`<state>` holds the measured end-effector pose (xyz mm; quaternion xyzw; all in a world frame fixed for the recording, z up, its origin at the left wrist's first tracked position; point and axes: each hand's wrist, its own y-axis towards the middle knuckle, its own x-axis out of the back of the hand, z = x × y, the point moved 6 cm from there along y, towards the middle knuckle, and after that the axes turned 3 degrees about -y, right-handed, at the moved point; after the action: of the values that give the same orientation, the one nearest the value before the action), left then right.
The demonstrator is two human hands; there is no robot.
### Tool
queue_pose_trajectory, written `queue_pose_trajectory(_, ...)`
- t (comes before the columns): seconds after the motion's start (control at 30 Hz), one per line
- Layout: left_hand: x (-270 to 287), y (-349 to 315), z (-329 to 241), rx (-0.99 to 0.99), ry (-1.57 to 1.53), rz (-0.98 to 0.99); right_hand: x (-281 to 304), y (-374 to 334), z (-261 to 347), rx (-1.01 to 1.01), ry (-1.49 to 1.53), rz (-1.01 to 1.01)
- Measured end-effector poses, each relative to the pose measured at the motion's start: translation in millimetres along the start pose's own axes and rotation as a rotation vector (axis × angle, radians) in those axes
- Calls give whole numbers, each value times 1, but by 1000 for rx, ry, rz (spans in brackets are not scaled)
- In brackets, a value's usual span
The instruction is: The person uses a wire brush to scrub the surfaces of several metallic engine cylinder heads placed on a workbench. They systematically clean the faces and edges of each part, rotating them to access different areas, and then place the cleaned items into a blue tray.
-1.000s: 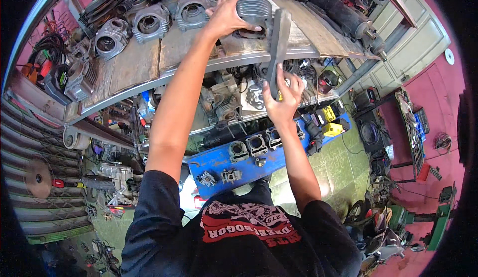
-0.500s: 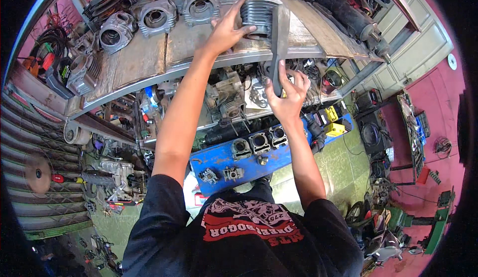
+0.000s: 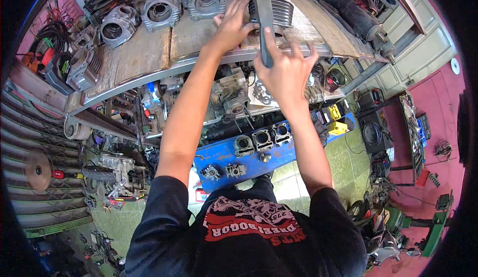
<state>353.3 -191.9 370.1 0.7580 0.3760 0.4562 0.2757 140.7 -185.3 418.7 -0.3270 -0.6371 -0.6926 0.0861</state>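
A finned metal engine cylinder [image 3: 275, 14] lies near the middle of the wooden bench top, fins facing up and right. My left hand [image 3: 230, 28] grips its left side, thumb at the near end and fingers stretched along the far side. A long flat grey bar, like a flat file [image 3: 264, 15], is in my right hand [image 3: 288, 68], pinched near its lower end between thumb and fingers, other fingers spread. It slants up across the cylinder's left part and hides some of it. Whether bar and cylinder touch, I cannot tell.
More engine cylinders [image 3: 162, 10] line the bench's back left. A black exhaust pipe [image 3: 348, 15] lies at the back right. The metal bench edge [image 3: 144, 80] runs below my wrists. Lower down, a blue table [image 3: 219, 152] carries cylinder blocks [image 3: 262, 140] and carburettors [image 3: 236, 171].
My right hand has moved up and left with the bar, its back now turned more towards me. My left hand stays at the cylinder's left side.
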Motion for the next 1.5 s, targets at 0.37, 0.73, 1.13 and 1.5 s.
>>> queue_pose_trajectory(0.37, 3, -4, -25, 25, 124, 21, 0, -6, -11, 46, -18, -162)
queue_pose_trajectory(0.73, 3, -8, -20, 52, 104, 44, 0, -17, -1, 32, 28, -111)
queue_pose_trajectory(1.13, 3, -9, -21, 51, 62, 49, 1, -31, -12, -39, 103, -96)
queue_pose_trajectory(1.5, 1, -10, -12, 47, 54, 40, -2, -31, -2, 4, 121, -80)
